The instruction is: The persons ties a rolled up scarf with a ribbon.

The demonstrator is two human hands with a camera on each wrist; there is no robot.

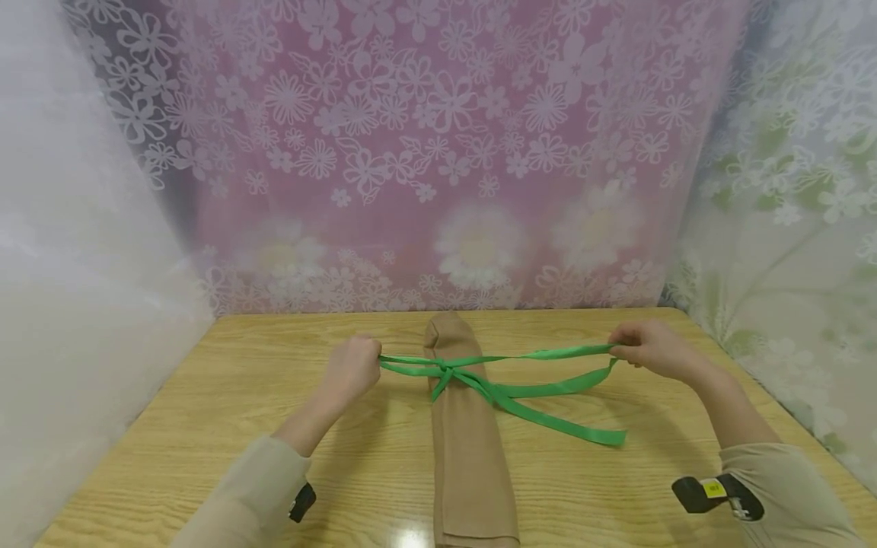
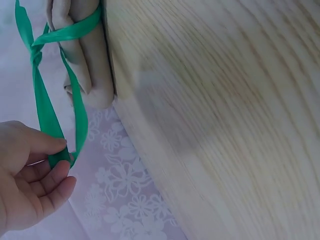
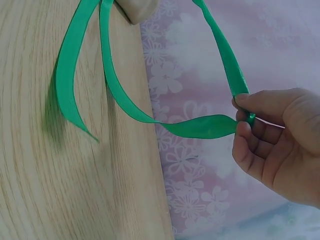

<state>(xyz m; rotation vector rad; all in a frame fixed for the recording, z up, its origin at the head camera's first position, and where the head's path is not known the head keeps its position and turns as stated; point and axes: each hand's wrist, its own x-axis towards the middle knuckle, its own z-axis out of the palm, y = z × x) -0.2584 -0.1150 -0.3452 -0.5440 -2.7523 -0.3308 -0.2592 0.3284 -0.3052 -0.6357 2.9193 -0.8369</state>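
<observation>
A green ribbon (image 1: 548, 390) is knotted around a long tan rolled cloth (image 1: 473, 464), toward its far end. My left hand (image 1: 354, 369) pinches one ribbon loop between thumb and fingers, left of the roll. In the left wrist view that loop of ribbon (image 2: 46, 107) runs from the knot down to the fingertips. Out to the right, my right hand (image 1: 647, 348) pinches a second, longer loop, its upper strand drawn nearly straight and its lower strand slack. A loose ribbon tail lies to the right of the roll, as the right wrist view also shows beside the ribbon (image 3: 200, 126).
The roll lies lengthwise on a wood-grain table (image 1: 274, 342). A pink floral curtain (image 1: 384, 152) hangs behind the far edge, with pale sheets on both sides. Dark straps (image 1: 715, 493) sit on the sleeved wrists.
</observation>
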